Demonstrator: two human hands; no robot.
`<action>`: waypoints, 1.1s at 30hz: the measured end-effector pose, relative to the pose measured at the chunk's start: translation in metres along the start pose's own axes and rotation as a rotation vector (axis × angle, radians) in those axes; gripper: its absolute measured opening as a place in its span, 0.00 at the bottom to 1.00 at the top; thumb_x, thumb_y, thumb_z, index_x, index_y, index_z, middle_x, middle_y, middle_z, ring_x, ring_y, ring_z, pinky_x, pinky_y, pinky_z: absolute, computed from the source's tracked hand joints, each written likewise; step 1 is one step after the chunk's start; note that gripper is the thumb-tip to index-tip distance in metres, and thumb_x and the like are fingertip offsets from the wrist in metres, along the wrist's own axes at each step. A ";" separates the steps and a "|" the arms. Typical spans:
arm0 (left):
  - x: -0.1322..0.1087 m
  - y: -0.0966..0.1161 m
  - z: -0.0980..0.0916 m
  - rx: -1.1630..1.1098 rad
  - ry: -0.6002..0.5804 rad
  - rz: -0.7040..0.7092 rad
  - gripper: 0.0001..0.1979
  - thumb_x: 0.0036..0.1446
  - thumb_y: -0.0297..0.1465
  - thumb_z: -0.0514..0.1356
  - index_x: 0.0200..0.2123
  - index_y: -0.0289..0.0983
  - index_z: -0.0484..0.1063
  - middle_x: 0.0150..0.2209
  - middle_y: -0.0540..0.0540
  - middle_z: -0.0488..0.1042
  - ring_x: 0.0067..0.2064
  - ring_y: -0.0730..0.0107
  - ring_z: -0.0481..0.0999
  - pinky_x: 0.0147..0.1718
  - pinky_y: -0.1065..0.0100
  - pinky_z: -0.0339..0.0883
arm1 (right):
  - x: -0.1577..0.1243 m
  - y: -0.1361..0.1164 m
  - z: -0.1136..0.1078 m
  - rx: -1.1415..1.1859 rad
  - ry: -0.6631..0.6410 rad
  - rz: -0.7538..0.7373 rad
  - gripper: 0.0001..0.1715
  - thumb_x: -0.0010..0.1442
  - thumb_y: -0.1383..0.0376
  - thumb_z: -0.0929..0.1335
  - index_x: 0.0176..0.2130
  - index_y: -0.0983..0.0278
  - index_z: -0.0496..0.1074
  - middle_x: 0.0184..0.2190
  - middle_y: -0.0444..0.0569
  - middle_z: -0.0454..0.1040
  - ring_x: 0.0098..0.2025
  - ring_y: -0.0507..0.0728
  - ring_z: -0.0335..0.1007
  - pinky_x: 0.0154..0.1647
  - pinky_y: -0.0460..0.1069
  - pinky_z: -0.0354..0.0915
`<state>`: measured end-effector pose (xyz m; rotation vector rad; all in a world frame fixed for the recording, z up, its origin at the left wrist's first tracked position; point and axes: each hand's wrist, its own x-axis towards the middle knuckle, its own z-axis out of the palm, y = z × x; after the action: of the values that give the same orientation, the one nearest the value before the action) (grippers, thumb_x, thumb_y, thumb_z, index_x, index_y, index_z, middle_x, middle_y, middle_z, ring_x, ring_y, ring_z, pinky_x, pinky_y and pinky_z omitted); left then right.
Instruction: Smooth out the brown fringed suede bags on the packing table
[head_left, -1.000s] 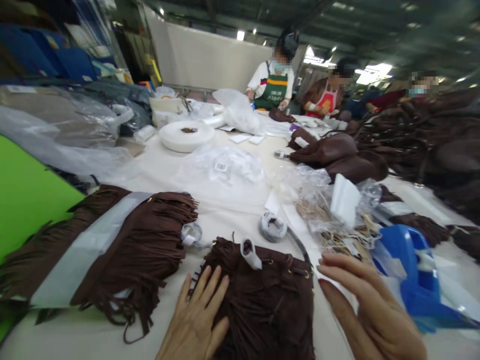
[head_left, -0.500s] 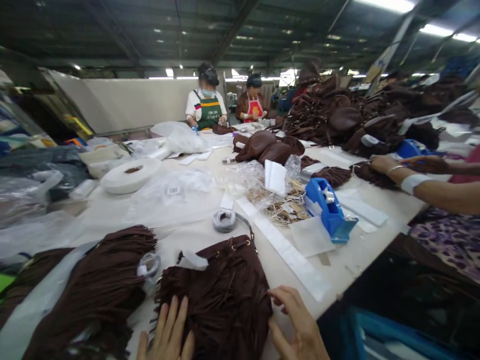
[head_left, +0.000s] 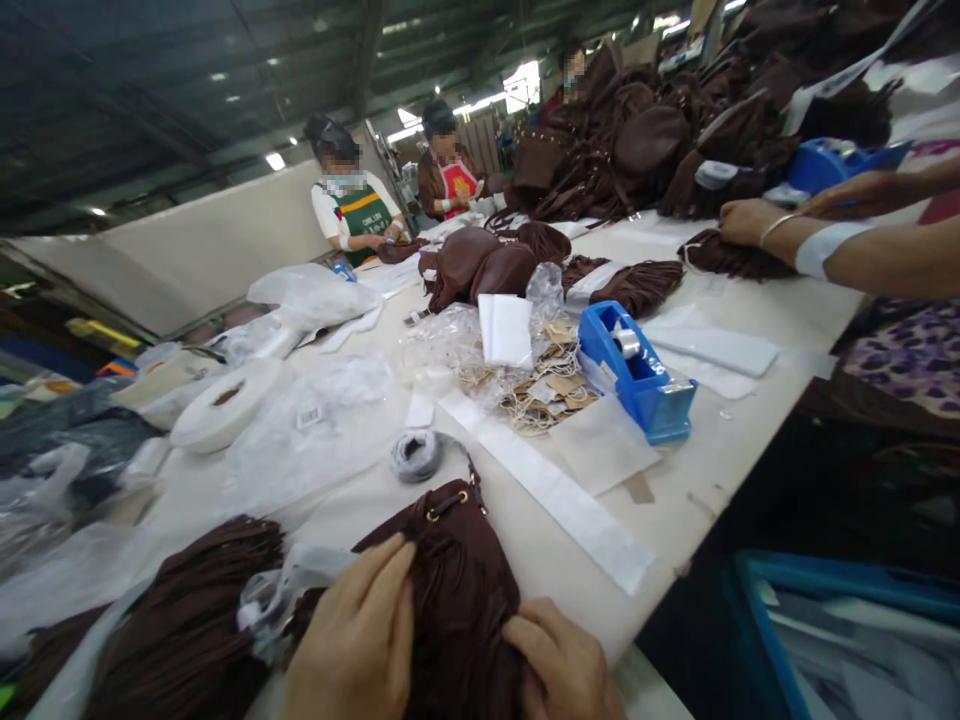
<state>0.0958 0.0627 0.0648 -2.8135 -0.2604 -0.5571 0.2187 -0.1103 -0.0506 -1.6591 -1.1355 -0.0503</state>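
A dark brown fringed suede bag (head_left: 457,590) lies on the white table (head_left: 697,480) right in front of me. My left hand (head_left: 356,640) rests on its left side with the fingers curled over the fringe. My right hand (head_left: 566,670) grips the bag's lower right edge, fingers folded into the fabric. A wrapped strap end (head_left: 416,455) and a gold ring sit at the bag's top. Another fringed brown bag (head_left: 180,620) with a plastic strip lies to the left.
A blue tape dispenser (head_left: 637,370), a pile of paper tags (head_left: 551,385), white sheets and plastic bags cover the table's middle. Brown bags are heaped at the far right. A co-worker's arms (head_left: 840,240) reach in from the right; other people work at the far end.
The view has swung right and tilted. Both my hands went from lying flat and spread to closing on the fringed bag, the left on top, the right at its edge.
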 end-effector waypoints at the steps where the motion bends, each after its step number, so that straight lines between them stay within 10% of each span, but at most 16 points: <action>1: 0.032 0.006 0.004 -0.084 -0.073 -0.035 0.18 0.58 0.28 0.52 0.53 0.37 0.63 0.47 0.42 0.71 0.47 0.63 0.72 0.46 0.64 0.67 | 0.000 0.000 0.000 -0.007 0.000 -0.001 0.19 0.50 0.77 0.57 0.39 0.63 0.65 0.30 0.49 0.68 0.30 0.53 0.67 0.29 0.44 0.66; 6: 0.123 0.033 0.067 -0.296 -0.124 -0.078 0.09 0.56 0.30 0.56 0.40 0.35 0.71 0.38 0.42 0.73 0.41 0.57 0.72 0.40 0.54 0.68 | 0.000 0.000 0.004 -0.114 0.004 -0.025 0.18 0.45 0.74 0.58 0.36 0.63 0.67 0.27 0.49 0.68 0.25 0.53 0.65 0.23 0.45 0.63; 12: 0.105 0.026 0.098 -0.447 -0.112 0.082 0.09 0.58 0.30 0.55 0.29 0.40 0.74 0.47 0.45 0.71 0.45 0.65 0.69 0.44 0.63 0.67 | 0.007 -0.006 -0.007 -0.218 0.098 -0.059 0.15 0.42 0.75 0.56 0.27 0.62 0.65 0.19 0.46 0.66 0.17 0.51 0.60 0.15 0.43 0.55; 17: 0.107 0.019 0.099 -0.434 0.017 0.125 0.15 0.57 0.29 0.57 0.17 0.37 0.65 0.22 0.49 0.70 0.31 0.69 0.66 0.36 0.67 0.64 | 0.013 -0.012 -0.022 -0.212 -0.015 -0.081 0.15 0.46 0.77 0.55 0.26 0.62 0.65 0.16 0.44 0.63 0.15 0.51 0.56 0.14 0.44 0.51; 23: 0.103 0.010 0.102 -0.303 0.233 0.028 0.15 0.57 0.27 0.56 0.17 0.37 0.64 0.20 0.49 0.67 0.30 0.67 0.63 0.34 0.67 0.61 | 0.019 -0.013 -0.018 0.001 0.002 -0.009 0.13 0.47 0.77 0.55 0.26 0.61 0.61 0.17 0.43 0.60 0.18 0.51 0.57 0.17 0.44 0.53; 30: 0.101 0.014 0.108 -0.286 0.219 0.062 0.14 0.56 0.26 0.57 0.19 0.37 0.64 0.21 0.49 0.68 0.31 0.66 0.64 0.36 0.66 0.63 | 0.027 -0.023 -0.047 0.698 -0.361 0.821 0.19 0.53 0.68 0.58 0.47 0.63 0.58 0.29 0.45 0.70 0.21 0.50 0.66 0.19 0.43 0.60; 33: 0.102 0.015 0.109 -0.287 0.241 0.063 0.14 0.55 0.26 0.58 0.19 0.37 0.64 0.21 0.49 0.69 0.31 0.66 0.64 0.36 0.66 0.63 | 0.039 -0.027 -0.048 0.546 -0.447 0.825 0.18 0.49 0.67 0.61 0.42 0.65 0.62 0.27 0.46 0.70 0.24 0.52 0.65 0.22 0.45 0.61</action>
<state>0.2303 0.0923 0.0047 -2.9706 -0.0460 -0.9792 0.2443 -0.1233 0.0108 -1.5388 -0.6030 1.1000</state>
